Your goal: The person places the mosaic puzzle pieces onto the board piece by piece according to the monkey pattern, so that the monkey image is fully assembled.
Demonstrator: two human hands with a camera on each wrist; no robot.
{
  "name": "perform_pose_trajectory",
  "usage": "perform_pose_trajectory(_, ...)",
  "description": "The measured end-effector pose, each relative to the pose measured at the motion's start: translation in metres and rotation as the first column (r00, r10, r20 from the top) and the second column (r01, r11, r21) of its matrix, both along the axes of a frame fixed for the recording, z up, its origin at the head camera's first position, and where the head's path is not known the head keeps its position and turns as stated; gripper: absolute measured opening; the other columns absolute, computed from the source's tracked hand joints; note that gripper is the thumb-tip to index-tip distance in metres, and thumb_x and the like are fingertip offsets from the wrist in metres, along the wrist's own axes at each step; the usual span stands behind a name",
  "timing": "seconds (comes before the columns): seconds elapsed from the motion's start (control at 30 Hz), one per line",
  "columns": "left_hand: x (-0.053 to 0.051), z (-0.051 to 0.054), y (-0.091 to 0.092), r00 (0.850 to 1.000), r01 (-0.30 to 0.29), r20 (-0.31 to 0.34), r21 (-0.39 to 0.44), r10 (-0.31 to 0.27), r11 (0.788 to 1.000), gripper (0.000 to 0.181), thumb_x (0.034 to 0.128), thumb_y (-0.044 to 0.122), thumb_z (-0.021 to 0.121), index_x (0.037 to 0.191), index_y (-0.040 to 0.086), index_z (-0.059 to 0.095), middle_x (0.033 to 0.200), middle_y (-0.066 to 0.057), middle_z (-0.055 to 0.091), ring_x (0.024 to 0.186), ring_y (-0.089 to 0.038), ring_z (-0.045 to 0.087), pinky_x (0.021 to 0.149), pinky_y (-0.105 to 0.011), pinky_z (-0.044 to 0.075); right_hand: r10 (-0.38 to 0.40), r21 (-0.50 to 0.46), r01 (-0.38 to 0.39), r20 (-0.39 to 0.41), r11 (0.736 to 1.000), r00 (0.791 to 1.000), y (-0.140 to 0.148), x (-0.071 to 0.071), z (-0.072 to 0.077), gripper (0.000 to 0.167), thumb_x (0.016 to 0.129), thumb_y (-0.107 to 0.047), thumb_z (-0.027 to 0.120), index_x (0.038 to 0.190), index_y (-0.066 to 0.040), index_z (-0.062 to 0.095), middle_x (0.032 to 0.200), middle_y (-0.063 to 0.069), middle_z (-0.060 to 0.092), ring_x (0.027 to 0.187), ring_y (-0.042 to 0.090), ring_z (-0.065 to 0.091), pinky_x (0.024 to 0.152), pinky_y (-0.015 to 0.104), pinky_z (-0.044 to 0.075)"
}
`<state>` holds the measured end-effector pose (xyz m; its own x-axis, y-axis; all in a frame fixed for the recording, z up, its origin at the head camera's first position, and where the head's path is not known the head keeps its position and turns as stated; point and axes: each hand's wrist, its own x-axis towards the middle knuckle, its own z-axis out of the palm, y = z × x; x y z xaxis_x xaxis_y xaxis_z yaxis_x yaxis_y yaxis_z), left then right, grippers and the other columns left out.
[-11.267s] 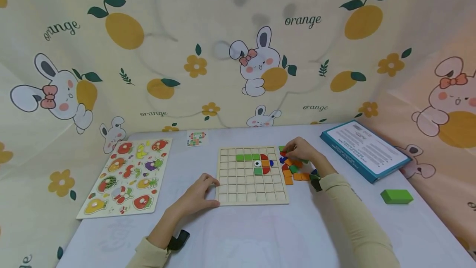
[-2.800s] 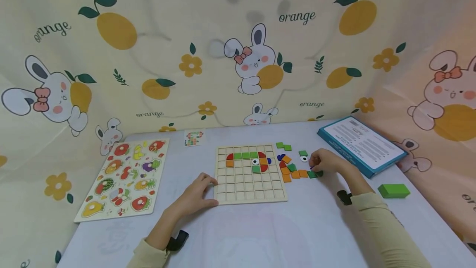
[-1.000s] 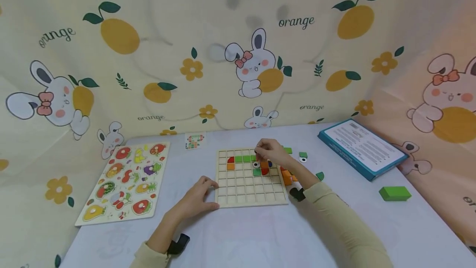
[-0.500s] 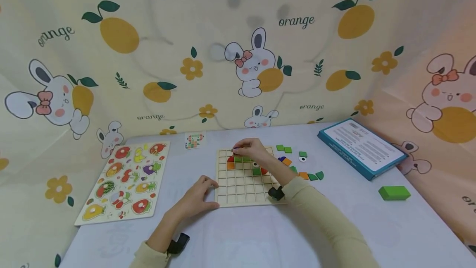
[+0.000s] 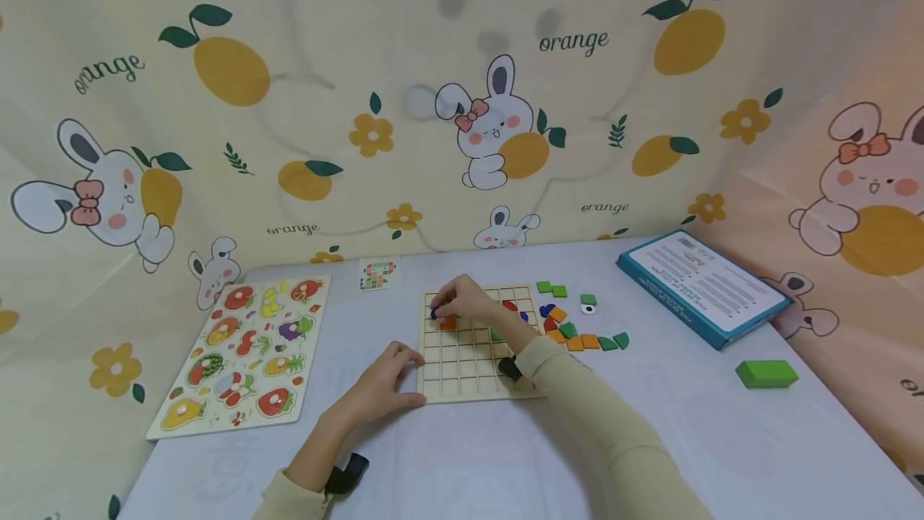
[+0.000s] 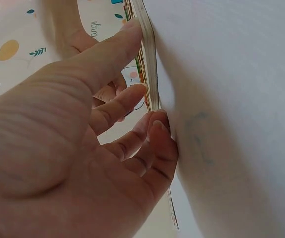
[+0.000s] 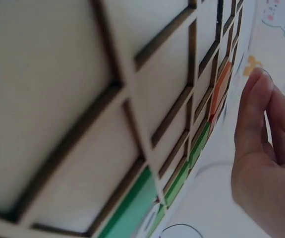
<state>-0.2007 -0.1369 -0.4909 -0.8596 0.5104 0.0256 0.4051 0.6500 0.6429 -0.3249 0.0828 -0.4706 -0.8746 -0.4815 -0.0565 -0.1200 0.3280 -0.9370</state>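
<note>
Dark-blue tile (image 5: 434,314): 1, pinched by right hand (image 5: 465,298) over pale wooden grid board (image 5: 449,367), far-left corner. Left hand (image 5: 382,382): fingers relaxed, touching board's left edge. Right wrist view only: 1 white eye tile (image 7: 148,220) on board.

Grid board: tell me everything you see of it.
The grid board is pale and wood-looking, with raised dividers and square cells. It lies flat on the white table. Coloured pieces fill some far cells; visible near ones look bare. The left grip touches its left edge. The right grip pinches a blue piece at its far left; some cells are hidden.
</note>
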Motion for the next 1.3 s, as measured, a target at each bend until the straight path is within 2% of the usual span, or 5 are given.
perform_pose_trajectory(0.17,-0.001,-0.001,0.000,1.000,-0.001,-0.005,0.002,0.001,1.000,0.052,0.0821,0.024,0.084,0.124,0.008,0.058,0.116,-0.004,0.048,0.092,-0.014,0.046,0.078,-0.031,0.043,0.058,0.105,-0.051,-0.065,0.993,0.996,-0.007,-0.003,-0.002,0.007,0.086,0.007,0.072,0.093,0.006,0.074,0.089,0.012,0.073,0.076,0.013,0.062,0.070,0.025,0.051)
perform_pose_trajectory(0.53,0.000,-0.002,0.000,1.000,0.007,-0.004,0.010,-0.007,1.000,0.053,0.0815,0.025,0.084,0.124,0.007,0.058,0.116,-0.005,0.049,0.092,-0.015,0.046,0.077,-0.031,0.043,0.060,0.342,-0.008,-0.143,0.940,0.988,-0.015,0.004,-0.003,0.008,0.087,0.003,0.071,0.090,-0.003,0.076,0.088,0.005,0.071,0.078,0.012,0.058,0.071,0.025,0.047)
perform_pose_trajectory(0.73,-0.001,-0.001,0.000,1.000,0.004,-0.005,0.010,-0.004,1.000,0.053,0.0813,0.025,0.084,0.124,0.008,0.058,0.117,-0.005,0.049,0.094,-0.015,0.047,0.081,-0.034,0.045,0.077,0.381,-0.001,-0.184,0.924,0.980,-0.015,0.004,-0.002,0.004,0.088,-0.002,0.073,0.089,-0.005,0.075,0.081,0.001,0.066,0.075,0.014,0.053,0.067,0.026,0.043)
perform_pose_trajectory(0.93,0.001,0.000,0.000,1.000,0.011,-0.012,0.013,-0.011,1.000,0.052,0.0814,0.024,0.084,0.124,0.008,0.058,0.116,-0.005,0.049,0.093,-0.015,0.047,0.078,-0.032,0.044,0.071,0.479,0.080,-0.288,0.874,0.955,-0.019,0.005,-0.005,0.012,0.086,-0.016,0.079,0.079,-0.011,0.072,0.075,-0.004,0.062,0.069,0.012,0.054,0.064,0.026,0.045)
perform_pose_trajectory(1.3,0.001,0.000,0.001,1.000,0.011,-0.028,0.014,-0.011,1.000,0.052,0.0806,0.025,0.085,0.122,0.008,0.059,0.116,-0.005,0.050,0.093,-0.016,0.048,0.078,-0.031,0.045,0.098,0.560,0.119,-0.343,0.820,0.934,-0.023,0.015,0.004,0.015,0.084,-0.018,0.082,0.083,-0.011,0.068,0.080,-0.002,0.060,0.070,0.014,0.053,0.063,0.029,0.044)
